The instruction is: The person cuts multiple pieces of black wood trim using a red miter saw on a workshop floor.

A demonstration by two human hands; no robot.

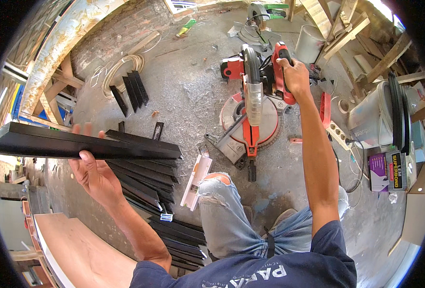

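Note:
My left hand (96, 178) is closed round a long black angle bar (73, 145), thumb in front and fingers behind. The bar is raised at the left, roughly level, its right end short of the saw. A red miter saw (250, 134) stands on the floor ahead of me. Its red-and-black handle (286, 91) is gripped by my right hand (296, 79) with the arm stretched out. The saw head is above the round grey table, and a clear guard (255, 105) covers the blade. I cannot make out whether the trigger is pressed.
More black bars (143, 177) lie fanned beneath my left arm; several short pieces (135, 90) lie farther off beside a cable coil (131, 65). A white tool (196, 182) is by my knee. At right are a power strip (338, 136) and a bucket (371, 115).

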